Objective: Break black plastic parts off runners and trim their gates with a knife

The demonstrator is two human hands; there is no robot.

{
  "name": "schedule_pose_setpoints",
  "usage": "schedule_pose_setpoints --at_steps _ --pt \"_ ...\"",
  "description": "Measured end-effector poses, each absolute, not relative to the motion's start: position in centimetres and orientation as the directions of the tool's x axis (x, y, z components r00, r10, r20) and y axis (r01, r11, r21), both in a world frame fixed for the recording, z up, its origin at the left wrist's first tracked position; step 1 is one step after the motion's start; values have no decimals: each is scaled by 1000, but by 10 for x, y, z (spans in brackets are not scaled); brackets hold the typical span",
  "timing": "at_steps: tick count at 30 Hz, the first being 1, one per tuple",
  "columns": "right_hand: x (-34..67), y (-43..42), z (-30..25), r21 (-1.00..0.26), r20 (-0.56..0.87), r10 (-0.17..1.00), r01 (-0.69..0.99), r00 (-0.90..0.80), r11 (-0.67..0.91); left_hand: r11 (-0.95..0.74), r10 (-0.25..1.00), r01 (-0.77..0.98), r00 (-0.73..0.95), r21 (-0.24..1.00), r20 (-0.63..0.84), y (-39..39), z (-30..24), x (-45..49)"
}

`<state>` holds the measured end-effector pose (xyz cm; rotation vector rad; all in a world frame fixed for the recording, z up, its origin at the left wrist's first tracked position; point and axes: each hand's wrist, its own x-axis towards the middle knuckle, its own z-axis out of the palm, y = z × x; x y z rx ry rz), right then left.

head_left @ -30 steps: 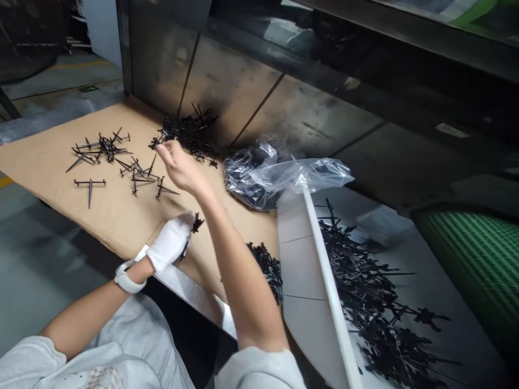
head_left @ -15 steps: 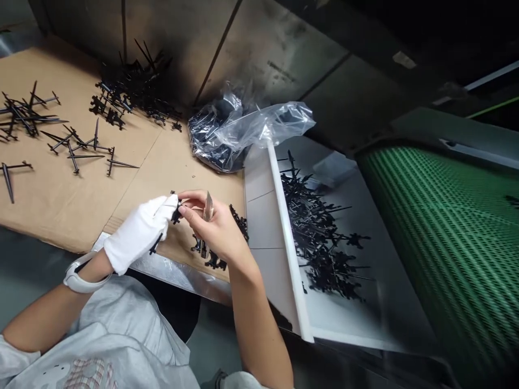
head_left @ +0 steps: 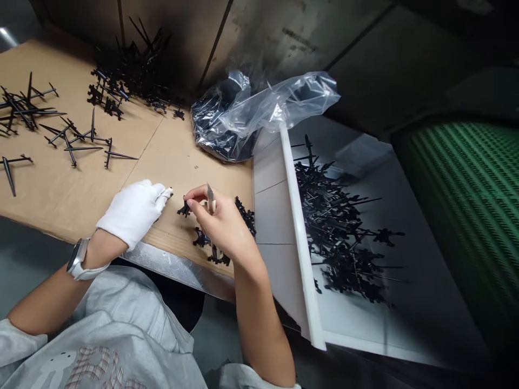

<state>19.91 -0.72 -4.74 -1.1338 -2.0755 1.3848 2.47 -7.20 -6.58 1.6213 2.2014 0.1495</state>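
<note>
My left hand (head_left: 133, 213) wears a white fabric glove and rests over the cardboard sheet (head_left: 182, 156), its fingers closed, with a tiny black bit at the fingertips. My right hand (head_left: 221, 221) is bare and pinches a small flat blade (head_left: 210, 197) upright between thumb and fingers. A small black plastic part (head_left: 184, 209) sits just beyond those fingertips. Beneath and beside my right hand lies a heap of black moulded parts (head_left: 245, 212), partly hidden by the hand.
Spiked black parts (head_left: 77, 135) lie scattered at the left, with a heap (head_left: 130, 75) against the metal wall (head_left: 275, 38). A clear bag (head_left: 227, 119) sits at the sheet's corner. Right stands a white tray (head_left: 344, 297) holding black parts, then a green mesh belt (head_left: 466, 216).
My hands have come apart: the gloved left hand moved left, away from the right. The view has shifted slightly, and the black part no longer sits between my hands.
</note>
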Motion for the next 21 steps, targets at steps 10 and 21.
schedule_pose_setpoints --at_steps 10,21 --pt "213 -7 -41 -902 -98 828 401 -552 161 331 943 790 -291 516 -160 -70 -66 -5" --pt "173 2 -57 -911 -197 790 406 -580 71 182 982 594 -159 784 -107 -77 -76 -18"
